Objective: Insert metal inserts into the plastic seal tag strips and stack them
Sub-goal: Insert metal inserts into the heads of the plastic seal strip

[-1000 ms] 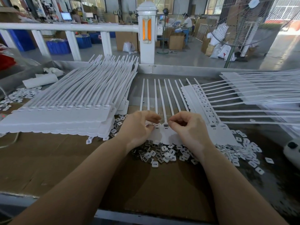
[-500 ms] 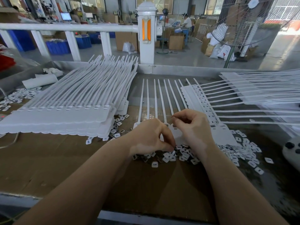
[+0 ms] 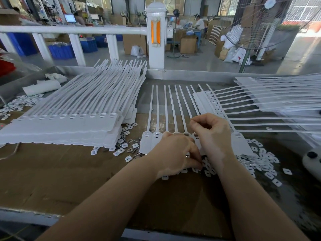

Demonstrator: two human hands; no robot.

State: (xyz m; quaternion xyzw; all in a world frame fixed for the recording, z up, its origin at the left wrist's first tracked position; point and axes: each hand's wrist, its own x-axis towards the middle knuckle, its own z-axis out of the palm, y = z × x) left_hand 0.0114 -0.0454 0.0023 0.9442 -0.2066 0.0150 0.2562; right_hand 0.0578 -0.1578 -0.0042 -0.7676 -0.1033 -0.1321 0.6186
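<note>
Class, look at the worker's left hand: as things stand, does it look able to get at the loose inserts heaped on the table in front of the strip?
Probably yes. The left hand already has its fingertips down in the pile of loose inserts, with nothing covering them; the right hand works further back over the strip.

Both bare forearms rise from the bottom edge and converge at the centre of the frame. The left hand (image 3: 175, 153) lies palm-down, knuckles up, fingers curled low with the fingertips (image 3: 197, 164) pinched together at centre-right. The right hand (image 3: 213, 134) sits just above it — wrist bent, fingers curled inward, thumb and forefinger meeting in a pinch. The hands nearly touch.
</note>
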